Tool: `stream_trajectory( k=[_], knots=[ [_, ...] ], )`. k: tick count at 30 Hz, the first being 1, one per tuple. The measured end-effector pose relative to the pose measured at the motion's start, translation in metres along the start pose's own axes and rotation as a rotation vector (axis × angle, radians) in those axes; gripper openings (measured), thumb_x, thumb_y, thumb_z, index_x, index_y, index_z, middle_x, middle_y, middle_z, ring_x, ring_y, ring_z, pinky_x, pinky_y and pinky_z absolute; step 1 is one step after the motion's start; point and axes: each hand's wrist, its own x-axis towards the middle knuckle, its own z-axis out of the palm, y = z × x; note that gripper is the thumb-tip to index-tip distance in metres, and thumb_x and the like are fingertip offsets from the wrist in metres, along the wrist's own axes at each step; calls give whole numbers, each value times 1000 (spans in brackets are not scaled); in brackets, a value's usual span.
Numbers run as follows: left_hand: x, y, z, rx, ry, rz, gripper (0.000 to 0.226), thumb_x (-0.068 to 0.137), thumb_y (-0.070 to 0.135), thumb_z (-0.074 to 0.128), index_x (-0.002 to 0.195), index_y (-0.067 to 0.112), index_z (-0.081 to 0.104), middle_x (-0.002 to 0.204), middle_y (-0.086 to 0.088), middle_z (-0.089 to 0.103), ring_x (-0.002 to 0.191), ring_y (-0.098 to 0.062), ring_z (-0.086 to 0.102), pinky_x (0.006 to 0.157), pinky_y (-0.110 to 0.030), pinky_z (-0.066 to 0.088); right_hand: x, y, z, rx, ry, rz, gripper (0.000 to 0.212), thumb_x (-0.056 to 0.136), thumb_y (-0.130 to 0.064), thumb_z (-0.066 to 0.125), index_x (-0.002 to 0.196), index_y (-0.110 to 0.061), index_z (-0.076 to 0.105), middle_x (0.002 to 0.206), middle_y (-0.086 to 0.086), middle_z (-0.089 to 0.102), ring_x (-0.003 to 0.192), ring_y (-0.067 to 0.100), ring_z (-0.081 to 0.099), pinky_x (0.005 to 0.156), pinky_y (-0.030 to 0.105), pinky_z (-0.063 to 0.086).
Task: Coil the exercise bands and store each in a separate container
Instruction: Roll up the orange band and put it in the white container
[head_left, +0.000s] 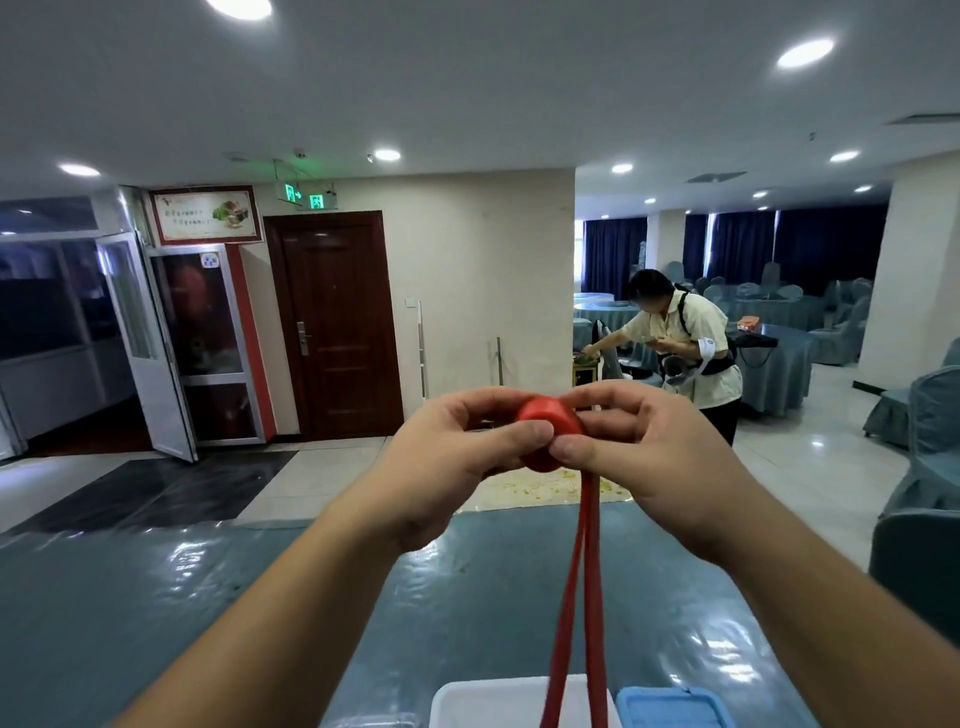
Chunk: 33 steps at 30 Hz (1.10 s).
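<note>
A red exercise band (550, 415) is partly rolled into a tight coil, held up in front of me above the table. My left hand (452, 457) grips the coil from the left, thumb on its front. My right hand (649, 447) pinches it from the right with thumb and fingers. Two loose red strands (582, 597) hang straight down from the coil past the frame's bottom edge. A white container (498, 701) and a light blue lidded container (670, 706) stand at the near edge of the table, below the hanging strands.
The table (208, 597) wears a blue-grey cloth under glossy plastic. Beyond it a person (685, 348) bends over near other covered tables and chairs (914, 415) at the right. A dark wooden door (337, 327) stands at the back left.
</note>
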Motion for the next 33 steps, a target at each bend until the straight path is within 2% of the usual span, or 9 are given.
stream_trajectory(
  k=[2, 6, 8, 13, 19, 21, 25, 30, 33],
  knots=[
    [-1, -3, 5, -183, 5, -17, 37, 80, 16, 81, 116, 7, 77, 106, -16, 79, 97, -25, 78, 85, -28, 61, -1, 4, 5, 89, 113, -15, 56, 65, -41, 85, 116, -20, 74, 102, 1, 82, 98, 18, 79, 94, 42, 61],
    [-1, -14, 19, -397, 83, -62, 48, 79, 15, 81, 124, 2, 71, 108, -17, 78, 95, -25, 78, 84, -30, 61, -2, 11, 12, 265, 182, -30, 59, 65, -33, 84, 121, -17, 75, 108, 4, 82, 107, 20, 77, 99, 40, 58],
    [-1, -14, 21, -374, 90, -69, 48, 79, 14, 81, 124, 2, 70, 112, -19, 77, 97, -26, 77, 85, -30, 61, -2, 10, 7, 217, 164, -45, 55, 69, -29, 82, 122, -17, 75, 108, 2, 82, 107, 18, 77, 99, 36, 59],
    [-1, 5, 6, -19, -5, -35, 34, 80, 21, 84, 111, 9, 79, 109, -15, 78, 101, -27, 77, 84, -28, 61, -4, 1, -4, 55, 0, -47, 51, 71, -33, 82, 120, -22, 75, 106, -2, 82, 103, 16, 78, 94, 31, 62],
    [-2, -4, 14, -287, 25, -45, 43, 82, 19, 81, 121, 3, 75, 86, -7, 78, 85, -18, 77, 89, -30, 60, -6, 4, 9, 188, 191, -134, 46, 66, -36, 85, 111, -31, 77, 105, -1, 82, 104, 17, 78, 94, 35, 62],
    [-4, -4, 13, -265, 11, -52, 40, 84, 17, 81, 121, 2, 74, 94, -11, 79, 90, -20, 77, 87, -28, 60, -7, 2, 7, 138, 181, -139, 45, 68, -33, 83, 113, -30, 78, 105, -3, 82, 104, 14, 77, 95, 34, 62],
    [-6, 8, 5, 84, 0, -46, 42, 80, 25, 83, 118, 9, 76, 110, -12, 78, 106, -25, 75, 94, -34, 60, -6, -7, -2, -47, 42, -138, 47, 72, -37, 82, 118, -25, 77, 104, -8, 82, 101, 11, 78, 90, 27, 62],
    [-11, 1, 14, -243, 56, -30, 47, 81, 16, 77, 125, 1, 71, 106, -15, 79, 95, -24, 78, 90, -32, 61, -9, 5, 10, 155, 187, -92, 56, 64, -38, 87, 117, -24, 76, 105, -1, 82, 102, 16, 78, 92, 35, 62],
    [-14, -4, 15, -266, 66, -37, 46, 83, 16, 79, 126, 2, 69, 116, -19, 76, 108, -28, 75, 91, -33, 61, -12, 3, 7, 175, 169, -98, 50, 66, -37, 85, 114, -24, 78, 102, -2, 83, 101, 15, 79, 93, 29, 62]
  ],
)
